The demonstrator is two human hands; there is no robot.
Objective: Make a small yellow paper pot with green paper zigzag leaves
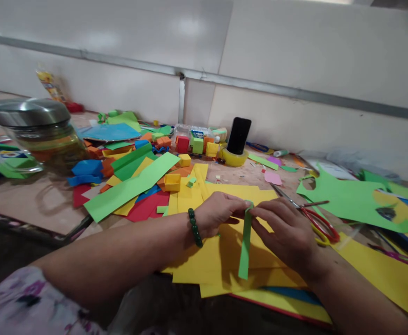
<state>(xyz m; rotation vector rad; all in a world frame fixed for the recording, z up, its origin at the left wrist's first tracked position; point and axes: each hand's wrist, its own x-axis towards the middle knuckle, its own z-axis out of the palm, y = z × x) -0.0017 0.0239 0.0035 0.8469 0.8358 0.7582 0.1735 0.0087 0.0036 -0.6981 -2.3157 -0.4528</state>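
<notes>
A narrow light-green paper strip hangs down between my two hands, its top end bent or curled at the fingertips. My left hand, a dark green bead bracelet at its wrist, pinches that top end from the left. From the right, my right hand closes its fingertips on the same end. Below both hands lie stacked yellow paper sheets. Beside my right hand rest red-handled scissors, with yellow handles partly under the hand.
At the left stands a glass jar with a metal lid. Small folded paper boxes and coloured paper pile up behind my hands. A phone leans upright in a yellow tape roll. Cut green paper lies at the right.
</notes>
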